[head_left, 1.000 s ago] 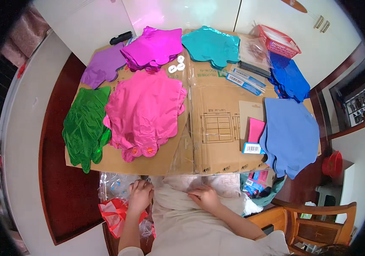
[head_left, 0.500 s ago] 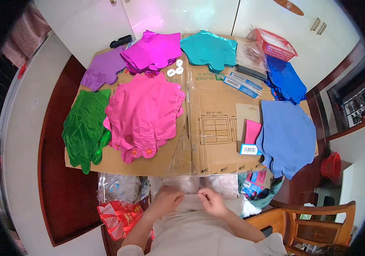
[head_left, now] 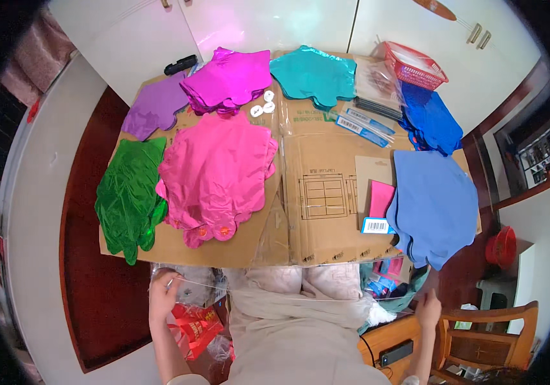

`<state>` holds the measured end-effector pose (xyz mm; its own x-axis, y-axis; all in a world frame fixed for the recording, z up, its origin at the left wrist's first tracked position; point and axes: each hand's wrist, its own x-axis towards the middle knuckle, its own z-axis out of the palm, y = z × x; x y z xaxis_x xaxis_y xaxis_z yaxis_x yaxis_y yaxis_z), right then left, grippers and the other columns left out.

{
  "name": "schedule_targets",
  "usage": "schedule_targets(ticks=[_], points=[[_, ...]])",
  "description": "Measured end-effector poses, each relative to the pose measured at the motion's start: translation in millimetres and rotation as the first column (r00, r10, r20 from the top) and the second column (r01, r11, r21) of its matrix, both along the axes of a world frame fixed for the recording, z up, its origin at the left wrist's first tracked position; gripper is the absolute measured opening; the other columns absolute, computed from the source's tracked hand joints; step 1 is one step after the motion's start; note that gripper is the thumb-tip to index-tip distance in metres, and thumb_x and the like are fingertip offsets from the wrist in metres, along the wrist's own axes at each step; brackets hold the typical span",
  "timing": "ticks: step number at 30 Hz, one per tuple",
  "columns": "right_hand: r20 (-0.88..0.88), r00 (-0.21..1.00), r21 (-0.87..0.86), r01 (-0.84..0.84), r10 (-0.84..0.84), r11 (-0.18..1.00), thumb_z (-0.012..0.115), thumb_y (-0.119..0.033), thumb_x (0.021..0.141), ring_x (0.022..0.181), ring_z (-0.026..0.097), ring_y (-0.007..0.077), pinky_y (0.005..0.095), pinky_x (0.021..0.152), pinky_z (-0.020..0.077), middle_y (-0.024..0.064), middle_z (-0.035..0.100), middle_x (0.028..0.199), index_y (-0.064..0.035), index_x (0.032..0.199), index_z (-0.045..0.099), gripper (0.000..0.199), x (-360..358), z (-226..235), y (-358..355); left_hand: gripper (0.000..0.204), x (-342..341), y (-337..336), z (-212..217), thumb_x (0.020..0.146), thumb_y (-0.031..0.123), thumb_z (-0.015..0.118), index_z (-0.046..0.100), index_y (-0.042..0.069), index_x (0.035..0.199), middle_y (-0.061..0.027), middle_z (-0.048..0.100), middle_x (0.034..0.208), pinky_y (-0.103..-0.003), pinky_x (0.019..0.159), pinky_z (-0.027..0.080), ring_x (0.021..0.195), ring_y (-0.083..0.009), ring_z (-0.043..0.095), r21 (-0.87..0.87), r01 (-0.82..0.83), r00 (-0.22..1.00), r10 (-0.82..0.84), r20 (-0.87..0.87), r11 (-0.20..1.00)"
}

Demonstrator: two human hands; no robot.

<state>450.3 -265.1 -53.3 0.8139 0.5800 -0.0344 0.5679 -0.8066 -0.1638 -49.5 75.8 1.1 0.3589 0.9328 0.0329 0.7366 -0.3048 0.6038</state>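
Observation:
A thin white string is pulled out in front of my lap, from one hand to the other. My left hand has its fingers closed on one end, beyond the table's near left edge. On the far side, to the right of my lap, my right hand pinches the other end. Nearest on the table lie flat stacks of shiny scalloped foil: a pink stack, a green stack and a dull blue stack. Neither hand touches them.
A cardboard sheet covers the table. Farther back are purple, magenta and teal foil stacks, white discs, packaged strips and a red basket. Below sit a red bag and a wooden chair.
My hands were close together over my lap. They have moved wide apart to the left and right, and the string now shows drawn out between them.

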Motion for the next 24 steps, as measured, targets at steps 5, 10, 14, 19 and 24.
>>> schedule_targets(ticks=[5,10,14,19,24], points=[[0.173,0.957,-0.304,0.275,-0.232,0.912,0.055,-0.014,0.073,0.073,0.058,0.0394,0.0449,0.065,0.0469,0.0219,0.059,0.075,-0.0023,0.082,0.055,0.014,45,-45,-62,0.010,-15,1,-4,0.077,0.010,0.054,0.059,0.001,0.077,-0.0035,0.058,0.068,-0.025,0.063,0.041,0.067,-0.0122,0.054,-0.418,-0.149,0.899,0.299,0.320,0.896],[-0.116,0.919,-0.160,-0.392,0.377,0.906,0.061,-0.014,0.072,0.090,0.055,0.0321,0.0396,0.076,0.0450,0.0177,0.058,0.095,-0.0002,0.085,0.060,0.019,-12,-20,1,0.010,13,-23,42,0.077,0.010,0.053,0.053,0.004,0.068,-0.0001,0.055,0.063,-0.026,0.052,0.038,0.059,-0.0104,0.050,-0.493,0.070,0.893,0.165,0.418,0.867],[-0.327,0.368,0.648,-0.582,0.870,0.491,0.068,-0.019,0.070,0.107,0.045,0.0332,0.0405,0.088,0.0379,0.0165,0.046,0.118,-0.0034,0.122,0.041,0.060,-135,82,149,0.009,103,-61,94,0.074,0.012,0.056,0.053,0.004,0.071,-0.0070,0.052,0.062,-0.030,0.050,0.039,0.058,-0.0194,0.050,-0.306,0.387,0.922,-0.369,0.118,0.870],[-0.240,-0.339,0.929,-0.352,0.910,0.114,0.062,-0.024,0.077,0.095,0.048,0.0296,0.0365,0.081,0.0393,0.0151,0.051,0.107,-0.0034,0.113,0.047,0.045,-210,86,227,0.011,142,-69,136,0.073,0.011,0.059,0.054,0.002,0.073,-0.0080,0.049,0.064,-0.031,0.053,0.038,0.057,-0.0234,0.048,-0.281,0.767,0.624,-0.568,0.536,0.577],[-0.476,-0.527,0.864,-0.429,0.704,0.263,0.049,-0.018,0.086,0.074,0.054,0.0227,0.0299,0.067,0.0426,0.0102,0.058,0.081,-0.0015,0.091,0.056,0.019,-187,104,228,0.007,106,-62,119,0.074,0.006,0.053,0.050,0.001,0.072,-0.0081,0.048,0.067,-0.030,0.058,0.036,0.062,-0.0212,0.046,-0.210,0.531,0.662,-0.248,0.707,0.821]])
